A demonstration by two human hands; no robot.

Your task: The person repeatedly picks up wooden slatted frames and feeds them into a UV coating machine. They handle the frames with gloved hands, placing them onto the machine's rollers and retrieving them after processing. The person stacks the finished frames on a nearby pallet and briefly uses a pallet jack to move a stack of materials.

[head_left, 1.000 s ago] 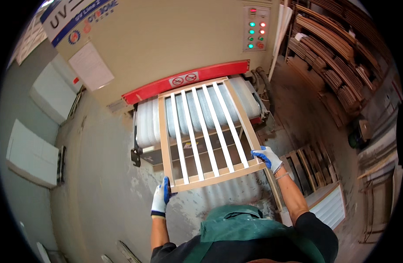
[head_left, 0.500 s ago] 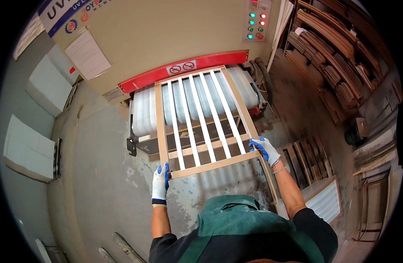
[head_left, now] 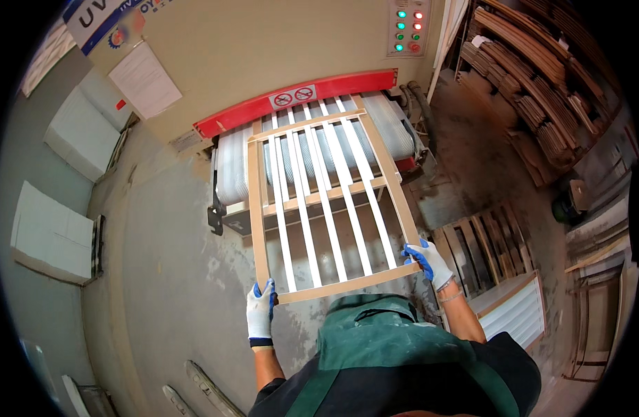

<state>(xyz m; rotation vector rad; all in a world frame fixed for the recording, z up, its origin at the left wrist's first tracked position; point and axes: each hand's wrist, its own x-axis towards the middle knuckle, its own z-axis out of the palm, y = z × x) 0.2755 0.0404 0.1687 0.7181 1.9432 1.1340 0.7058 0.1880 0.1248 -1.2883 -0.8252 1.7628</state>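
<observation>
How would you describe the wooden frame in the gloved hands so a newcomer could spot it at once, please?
Find the big beige machine with the red bar across its mouth. Resting on the rollers below it is the slatted frame, its near corners held by the left hand and right hand. Unlike the stacked pieces at right, it has tan rails and white slats.

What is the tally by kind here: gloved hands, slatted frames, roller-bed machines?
Gloved hands, left hand and right hand: 2
Slatted wooden frame, gripped by both hands: 1
Roller-bed machine: 1
Total: 4
</observation>
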